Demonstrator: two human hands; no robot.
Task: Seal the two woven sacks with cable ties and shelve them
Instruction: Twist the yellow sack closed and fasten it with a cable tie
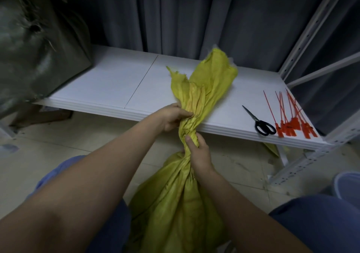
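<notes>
**Gripping the yellow sack (pixel 175 210) by its neck**

Fingers of my left hand (pixel 172 119) wrap the twisted neck; my right hand (pixel 199 155) clenches it just below. The sack stands on the floor (pixel 48 155) beneath my fingers. Right of them, scissors (pixel 262 125) and red cable ties (pixel 290 125) lie on the shelf (pixel 116 81); a dark sack (pixel 29 48) sits far left.

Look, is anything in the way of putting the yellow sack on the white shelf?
Nothing visible blocks the middle of the shelf. The sack is held in front of it, left hand and right hand gripping its twisted neck. Scissors and red ties lie at the right end, a grey sack at the left.
</notes>
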